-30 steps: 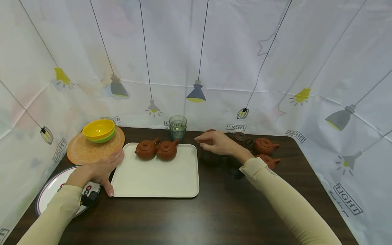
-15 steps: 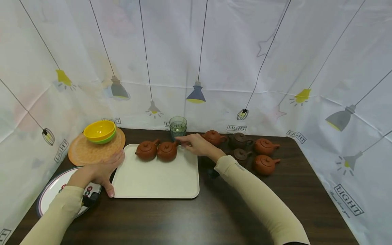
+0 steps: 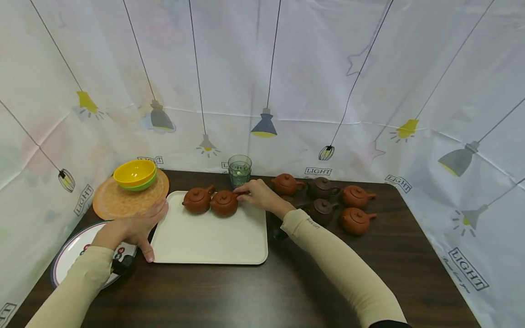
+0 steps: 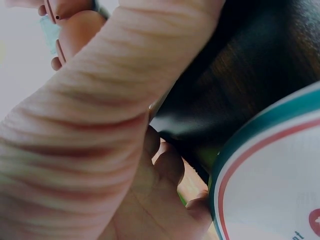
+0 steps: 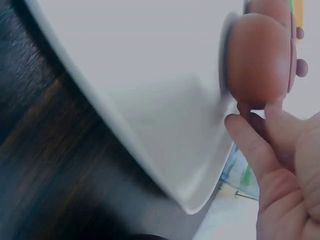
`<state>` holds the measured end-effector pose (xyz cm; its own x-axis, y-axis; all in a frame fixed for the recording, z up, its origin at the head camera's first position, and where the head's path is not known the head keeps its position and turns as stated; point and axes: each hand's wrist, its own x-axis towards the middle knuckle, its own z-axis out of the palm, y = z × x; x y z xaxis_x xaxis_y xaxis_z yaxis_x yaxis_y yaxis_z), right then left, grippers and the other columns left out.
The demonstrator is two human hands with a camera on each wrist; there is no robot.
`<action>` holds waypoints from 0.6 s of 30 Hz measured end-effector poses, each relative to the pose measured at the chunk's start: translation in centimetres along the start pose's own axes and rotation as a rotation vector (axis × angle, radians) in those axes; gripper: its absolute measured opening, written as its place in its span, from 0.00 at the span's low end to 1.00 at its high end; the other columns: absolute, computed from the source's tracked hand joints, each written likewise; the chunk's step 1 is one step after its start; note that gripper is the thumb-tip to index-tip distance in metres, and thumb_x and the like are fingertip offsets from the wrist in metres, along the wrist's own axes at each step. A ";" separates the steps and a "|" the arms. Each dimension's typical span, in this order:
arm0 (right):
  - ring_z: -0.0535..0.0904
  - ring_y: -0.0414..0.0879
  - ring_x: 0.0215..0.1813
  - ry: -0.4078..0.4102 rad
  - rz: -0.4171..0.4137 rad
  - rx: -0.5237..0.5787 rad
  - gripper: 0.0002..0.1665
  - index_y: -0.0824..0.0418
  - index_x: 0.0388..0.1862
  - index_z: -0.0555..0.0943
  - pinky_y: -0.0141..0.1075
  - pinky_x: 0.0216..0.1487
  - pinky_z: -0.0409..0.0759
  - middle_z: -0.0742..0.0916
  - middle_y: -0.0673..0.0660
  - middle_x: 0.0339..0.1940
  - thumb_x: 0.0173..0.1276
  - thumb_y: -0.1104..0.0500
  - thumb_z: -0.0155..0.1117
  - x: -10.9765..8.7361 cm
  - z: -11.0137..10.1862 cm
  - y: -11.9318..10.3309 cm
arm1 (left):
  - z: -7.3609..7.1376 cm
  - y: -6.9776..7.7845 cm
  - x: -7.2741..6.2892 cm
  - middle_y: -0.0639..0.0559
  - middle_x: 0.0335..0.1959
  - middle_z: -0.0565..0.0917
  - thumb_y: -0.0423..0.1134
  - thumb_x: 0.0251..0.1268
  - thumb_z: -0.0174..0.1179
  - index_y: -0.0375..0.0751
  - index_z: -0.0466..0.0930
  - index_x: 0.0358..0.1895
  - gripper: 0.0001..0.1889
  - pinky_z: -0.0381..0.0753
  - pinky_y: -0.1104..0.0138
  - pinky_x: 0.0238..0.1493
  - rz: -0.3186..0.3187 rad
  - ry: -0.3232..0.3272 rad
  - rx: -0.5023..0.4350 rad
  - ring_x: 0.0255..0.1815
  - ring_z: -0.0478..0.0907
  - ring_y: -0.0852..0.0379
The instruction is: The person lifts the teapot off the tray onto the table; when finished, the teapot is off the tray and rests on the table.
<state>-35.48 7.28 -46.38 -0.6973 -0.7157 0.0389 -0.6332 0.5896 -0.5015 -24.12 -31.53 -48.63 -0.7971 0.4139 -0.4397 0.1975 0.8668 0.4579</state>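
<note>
Two reddish-brown clay teapots stand side by side at the back of a cream tray (image 3: 213, 248). My right hand (image 3: 259, 196) pinches the handle of the right teapot (image 3: 223, 203) between thumb and fingers; the right wrist view shows the fingertips closed at the handle of this teapot (image 5: 260, 60). The left teapot (image 3: 196, 201) sits close beside it. My left hand (image 3: 133, 230) rests along the tray's left edge, fingers reaching back and thumb at the front left corner. In the left wrist view, my wrist covers much of the tray.
A green-tinted glass (image 3: 239, 171) stands behind the tray. More teapots, reddish-brown (image 3: 356, 221) and dark brown (image 3: 322, 187), are grouped at the right. At the left lie a round orange board (image 3: 110, 200) bearing a yellow bowl (image 3: 134, 172) over a green one, and a white plate (image 3: 69, 262).
My right hand has moved left from over the teapots at the right to the handle of the tray's right teapot. My left hand has stayed at the tray's edge.
</note>
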 end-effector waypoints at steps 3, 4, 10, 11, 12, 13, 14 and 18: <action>0.92 0.52 0.56 0.003 -0.024 -0.038 0.17 0.64 0.62 0.88 0.34 0.49 0.92 0.93 0.62 0.58 0.78 0.66 0.67 0.4 0.4 -0.5 | 0.0 -0.6 -0.1 0.32 0.89 0.27 0.72 0.28 0.84 0.35 0.30 0.88 0.90 0.32 0.28 0.83 0.006 0.010 0.018 0.90 0.25 0.29; 0.93 0.52 0.56 0.009 -0.039 -0.067 0.16 0.64 0.61 0.89 0.34 0.49 0.92 0.93 0.62 0.57 0.77 0.67 0.67 0.4 0.4 -0.5 | 0.0 -0.6 0.0 0.32 0.89 0.27 0.71 0.28 0.85 0.35 0.29 0.88 0.90 0.31 0.29 0.83 0.006 0.007 0.025 0.90 0.24 0.30; 0.93 0.52 0.56 0.049 -0.062 -0.111 0.17 0.66 0.60 0.88 0.35 0.52 0.91 0.93 0.63 0.56 0.74 0.71 0.68 -0.1 0.7 -0.7 | -0.3 0.4 -0.2 0.30 0.88 0.26 0.69 0.29 0.86 0.34 0.28 0.87 0.90 0.30 0.28 0.83 -0.019 -0.006 0.012 0.89 0.24 0.29; 0.92 0.53 0.56 0.054 -0.056 -0.099 0.17 0.67 0.60 0.88 0.36 0.52 0.91 0.92 0.64 0.56 0.74 0.72 0.68 -0.2 0.8 -0.8 | -0.4 0.5 -0.2 0.30 0.88 0.26 0.70 0.29 0.85 0.34 0.29 0.87 0.90 0.31 0.27 0.82 -0.021 -0.005 0.008 0.89 0.25 0.28; 0.92 0.53 0.56 0.061 -0.053 -0.093 0.17 0.67 0.60 0.88 0.37 0.52 0.91 0.92 0.64 0.56 0.74 0.72 0.68 -0.3 0.8 -0.9 | -0.3 0.5 -0.3 0.30 0.88 0.27 0.70 0.28 0.85 0.34 0.29 0.88 0.90 0.31 0.27 0.82 -0.019 -0.007 0.009 0.89 0.25 0.28; 0.93 0.53 0.56 0.068 -0.051 -0.091 0.17 0.67 0.60 0.88 0.37 0.52 0.92 0.92 0.65 0.56 0.74 0.72 0.68 -0.4 0.9 -0.9 | -0.3 0.4 -0.2 0.30 0.88 0.27 0.70 0.28 0.85 0.35 0.29 0.88 0.90 0.31 0.27 0.82 -0.021 -0.007 0.005 0.89 0.25 0.28; 0.93 0.53 0.55 0.075 -0.048 -0.089 0.17 0.67 0.60 0.88 0.37 0.51 0.92 0.92 0.65 0.56 0.74 0.72 0.68 -0.5 0.9 -0.9 | -0.3 0.4 -0.2 0.31 0.89 0.26 0.71 0.27 0.85 0.35 0.29 0.88 0.90 0.32 0.27 0.83 -0.032 -0.013 0.011 0.89 0.25 0.28; 0.93 0.53 0.55 0.091 -0.026 -0.060 0.17 0.67 0.61 0.87 0.35 0.49 0.92 0.92 0.64 0.56 0.75 0.70 0.68 -0.8 1.0 -0.9 | -0.3 0.7 -0.4 0.30 0.89 0.27 0.70 0.28 0.85 0.35 0.29 0.88 0.90 0.34 0.26 0.82 -0.043 -0.019 0.037 0.89 0.26 0.27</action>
<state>-34.06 6.95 -46.84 -0.7060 -0.6960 0.1308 -0.6688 0.5944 -0.4467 -23.88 -31.15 -47.91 -0.7947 0.3804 -0.4730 0.1842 0.8936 0.4092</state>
